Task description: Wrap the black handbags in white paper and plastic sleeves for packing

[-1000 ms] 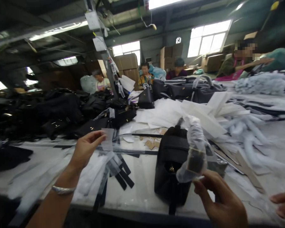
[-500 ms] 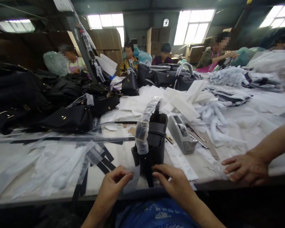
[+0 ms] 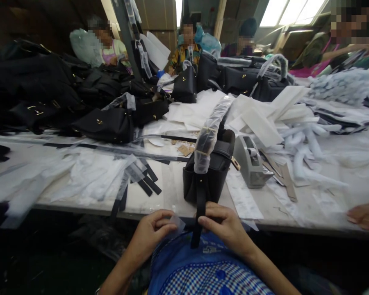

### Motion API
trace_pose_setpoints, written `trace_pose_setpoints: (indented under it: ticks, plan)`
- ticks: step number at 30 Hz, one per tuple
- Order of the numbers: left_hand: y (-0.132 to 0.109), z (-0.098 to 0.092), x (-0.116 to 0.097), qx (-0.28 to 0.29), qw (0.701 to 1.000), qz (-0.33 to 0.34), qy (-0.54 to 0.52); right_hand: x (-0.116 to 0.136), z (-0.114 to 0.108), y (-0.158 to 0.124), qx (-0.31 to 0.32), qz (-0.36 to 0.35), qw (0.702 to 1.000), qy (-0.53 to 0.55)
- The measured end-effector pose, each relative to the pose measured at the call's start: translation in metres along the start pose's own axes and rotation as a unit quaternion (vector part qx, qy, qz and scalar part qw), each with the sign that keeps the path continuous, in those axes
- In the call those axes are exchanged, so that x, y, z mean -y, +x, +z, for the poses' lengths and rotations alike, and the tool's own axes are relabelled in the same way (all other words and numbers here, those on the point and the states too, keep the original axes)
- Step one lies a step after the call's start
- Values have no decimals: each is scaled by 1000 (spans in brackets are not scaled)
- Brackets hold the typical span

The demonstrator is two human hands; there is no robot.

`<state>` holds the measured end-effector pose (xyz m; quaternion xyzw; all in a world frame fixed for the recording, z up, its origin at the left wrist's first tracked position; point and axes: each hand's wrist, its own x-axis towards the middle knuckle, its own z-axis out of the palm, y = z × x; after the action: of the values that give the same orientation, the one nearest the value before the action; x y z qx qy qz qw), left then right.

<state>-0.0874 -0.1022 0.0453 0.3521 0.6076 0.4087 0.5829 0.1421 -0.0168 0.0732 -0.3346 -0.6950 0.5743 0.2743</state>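
Observation:
A small black handbag [image 3: 215, 170] stands on the table's front part, its arched handle wrapped in clear plastic [image 3: 207, 141]. From its near side a black strap [image 3: 200, 205] hangs down past the table edge. My right hand [image 3: 219, 221] pinches this strap between thumb and fingers. To the left, my left hand [image 3: 160, 229] is closed on a small translucent sheet [image 3: 178, 223], held near the strap but apart from the bag. Beside the bag on the right sits a grey tape dispenser [image 3: 250, 164].
Black bags [image 3: 104, 125] pile up on the left. White paper sheets [image 3: 261, 119] and foam pieces [image 3: 307, 147] lie behind and right. Black strips [image 3: 147, 184] and clear plastic [image 3: 83, 176] cover the left front. A co-worker's hand [image 3: 365, 215] rests at the right edge; several people sit opposite.
My view has tilted down and shifted. My right hand now grips the strap and draws it toward me over the table edge. The left hand still holds the sheet.

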Motion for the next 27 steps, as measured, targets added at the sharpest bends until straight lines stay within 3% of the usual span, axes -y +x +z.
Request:
trace_pose_setpoints:
  ticks: [5,12,21,27]
  plan:
    - [-7,1,7,-13,1000,-5,23,-1,19,-3,-89,15,993,79]
    - [-11,4,12,-28,999,-1,22,0,26,-1,-173,-5,984,46]
    - [-13,6,15,-59,998,17,27,5,32,1,-190,-32,981,1]
    - [-13,11,8,-40,999,16,19,2,32,0,-183,-24,983,-20]
